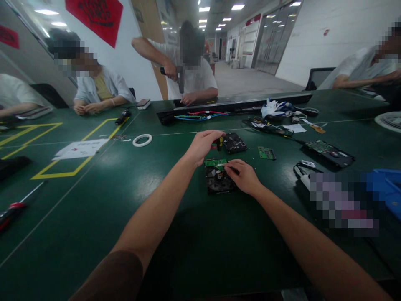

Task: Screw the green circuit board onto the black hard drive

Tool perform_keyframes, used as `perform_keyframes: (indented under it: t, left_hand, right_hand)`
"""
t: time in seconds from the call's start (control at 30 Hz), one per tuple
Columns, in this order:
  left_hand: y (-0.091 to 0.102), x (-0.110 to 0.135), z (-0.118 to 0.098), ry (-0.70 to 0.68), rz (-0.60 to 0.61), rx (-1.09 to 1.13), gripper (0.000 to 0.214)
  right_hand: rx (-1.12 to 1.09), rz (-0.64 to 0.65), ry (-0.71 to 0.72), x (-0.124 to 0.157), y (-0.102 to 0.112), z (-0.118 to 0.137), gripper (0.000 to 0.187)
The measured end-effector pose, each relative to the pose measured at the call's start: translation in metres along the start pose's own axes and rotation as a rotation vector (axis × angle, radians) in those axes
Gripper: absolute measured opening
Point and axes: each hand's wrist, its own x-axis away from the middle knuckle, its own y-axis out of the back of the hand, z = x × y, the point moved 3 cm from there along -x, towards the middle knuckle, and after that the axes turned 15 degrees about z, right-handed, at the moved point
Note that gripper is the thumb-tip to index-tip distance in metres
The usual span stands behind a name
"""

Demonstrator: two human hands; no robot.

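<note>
A black hard drive (217, 180) with a green circuit board (215, 162) on its far end lies on the green table (94, 209) in front of me. My right hand (242, 175) rests on the drive, fingers pinched at the board's edge. My left hand (202, 144) hovers just beyond the drive, fingers curled round a small screwdriver (219, 143) with a red and black handle. A second black drive (234, 142) lies just past it.
A loose green board (266, 153) and another opened drive (328, 151) lie to the right. A tape roll (142, 140), papers (81, 149) and a red-handled screwdriver (14, 209) lie to the left. Cables (200, 115) and a long black unit sit at the far side. Other people sit around; one holds a power screwdriver.
</note>
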Motion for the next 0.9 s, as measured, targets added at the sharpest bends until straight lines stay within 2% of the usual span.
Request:
perform_keyframes:
  t: [0.27, 0.57, 0.73, 0.9]
  left_hand:
    - [-0.004, 0.004, -0.005, 0.020, -0.006, 0.047, 0.022]
    - [-0.010, 0.005, -0.005, 0.047, 0.052, 0.244, 0.017]
    - [-0.010, 0.003, -0.005, -0.005, 0.059, 0.316, 0.008]
    - [-0.013, 0.000, -0.001, -0.035, 0.075, 0.319, 0.011]
  right_hand:
    - [-0.005, 0.008, -0.015, 0.000, 0.002, 0.002, 0.028]
    - [-0.001, 0.003, -0.013, 0.000, 0.002, 0.001, 0.026]
    - [-0.012, -0.015, 0.000, 0.000, 0.002, 0.003, 0.026]
    - [-0.015, -0.017, 0.005, 0.000, 0.002, 0.004, 0.026]
